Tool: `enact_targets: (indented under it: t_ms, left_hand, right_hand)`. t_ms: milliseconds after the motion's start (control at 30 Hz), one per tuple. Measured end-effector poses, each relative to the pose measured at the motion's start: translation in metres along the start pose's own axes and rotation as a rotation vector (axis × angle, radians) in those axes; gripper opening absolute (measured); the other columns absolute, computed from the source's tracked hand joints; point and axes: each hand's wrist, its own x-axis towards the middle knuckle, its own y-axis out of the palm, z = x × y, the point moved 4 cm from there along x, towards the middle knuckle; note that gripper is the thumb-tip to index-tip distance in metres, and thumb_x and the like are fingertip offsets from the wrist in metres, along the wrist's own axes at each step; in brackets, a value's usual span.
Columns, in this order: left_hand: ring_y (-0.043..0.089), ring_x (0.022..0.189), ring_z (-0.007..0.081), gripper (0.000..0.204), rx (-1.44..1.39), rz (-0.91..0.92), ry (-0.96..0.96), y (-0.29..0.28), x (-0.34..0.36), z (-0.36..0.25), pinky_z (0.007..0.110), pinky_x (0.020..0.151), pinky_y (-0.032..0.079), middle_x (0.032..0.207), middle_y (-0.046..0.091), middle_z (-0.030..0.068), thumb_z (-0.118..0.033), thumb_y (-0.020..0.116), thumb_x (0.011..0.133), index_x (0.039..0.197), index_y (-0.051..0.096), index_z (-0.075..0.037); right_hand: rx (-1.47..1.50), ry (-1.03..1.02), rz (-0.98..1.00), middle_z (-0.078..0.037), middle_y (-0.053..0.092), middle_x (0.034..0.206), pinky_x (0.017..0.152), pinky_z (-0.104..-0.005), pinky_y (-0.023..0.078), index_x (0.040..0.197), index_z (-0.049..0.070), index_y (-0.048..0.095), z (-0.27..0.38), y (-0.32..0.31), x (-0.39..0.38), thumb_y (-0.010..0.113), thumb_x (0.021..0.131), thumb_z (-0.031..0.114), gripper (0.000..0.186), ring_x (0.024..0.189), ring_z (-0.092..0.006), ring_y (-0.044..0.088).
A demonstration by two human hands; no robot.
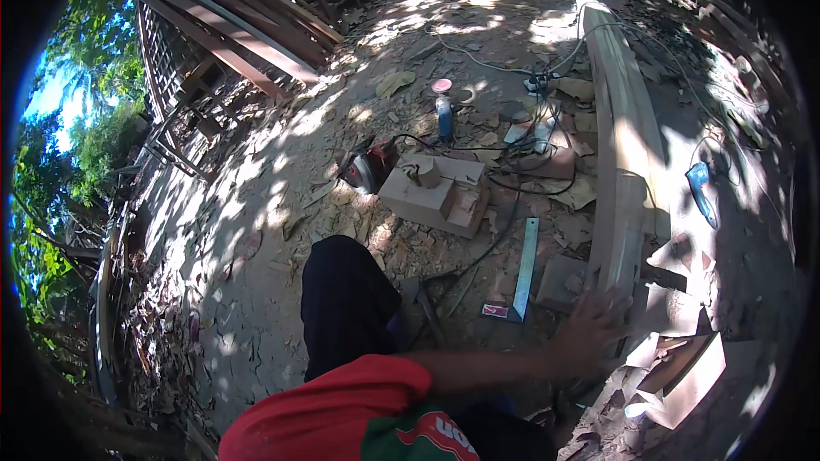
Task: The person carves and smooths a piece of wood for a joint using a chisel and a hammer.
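The left hand [589, 335], fingers apart, lies at a long, pale wooden beam [625, 132] dappled with sunlight.

I see the left hand [581, 346] in shade, and cannot tell whether its fingers [608, 303] touch the long wooden beam [622, 145]. Well left of the fingers, a notched wooden block [416, 202] partly hides a red power tool [372, 167]. Farther off, cables [540, 84] tangle too finely to separate. Lower left of the fingers, the picture's bottom edge crops the red shirt [320, 414].
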Motion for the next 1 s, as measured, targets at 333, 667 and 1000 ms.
enact_targets:
  t_ms: [333, 667, 1000]
  left_hand:
    - [0.022, 0.152, 0.0356, 0.062, 0.066, 0.023, -0.037, -0.003, 0.006, 0.0, 0.067, 0.118, 0.014, 0.158, 0.038, 0.0144, -0.054, 0.072, 0.082, 0.134, 0.065, -0.02]
    - [0.026, 0.15, 0.035, 0.059, 0.074, 0.012, -0.03, 0.002, 0.017, -0.022, 0.065, 0.118, 0.016, 0.153, 0.045, 0.0134, -0.051, 0.081, 0.073, 0.124, 0.071, -0.023]
    - [0.026, 0.15, 0.036, 0.064, 0.094, 0.019, -0.044, -0.005, 0.014, -0.009, 0.067, 0.117, 0.017, 0.155, 0.042, 0.013, -0.05, 0.082, 0.071, 0.127, 0.068, -0.023]
  right_hand:
    - [0.281, 0.311, -0.194, -0.017, 0.065, 0.1, 0.081, -0.0402, 0.049, 0.119, -0.001, 0.059, 0.019, -0.056, -0.037, 0.057, 0.103, 0.03, 0.035, 0.09, -0.0285, 0.062]
    - [-0.056, -0.203, -0.054, -0.02, 0.072, 0.103, 0.081, -0.0389, 0.054, 0.14, 0.007, 0.055, 0.213, -0.273, 0.046, 0.06, 0.099, 0.032, 0.048, 0.089, -0.0297, 0.072]
    - [-0.108, -0.501, -0.03, -0.017, 0.073, 0.096, 0.071, -0.0406, 0.058, 0.127, 0.007, 0.065, 0.252, -0.258, 0.102, 0.074, 0.09, 0.029, 0.045, 0.084, -0.0333, 0.073]
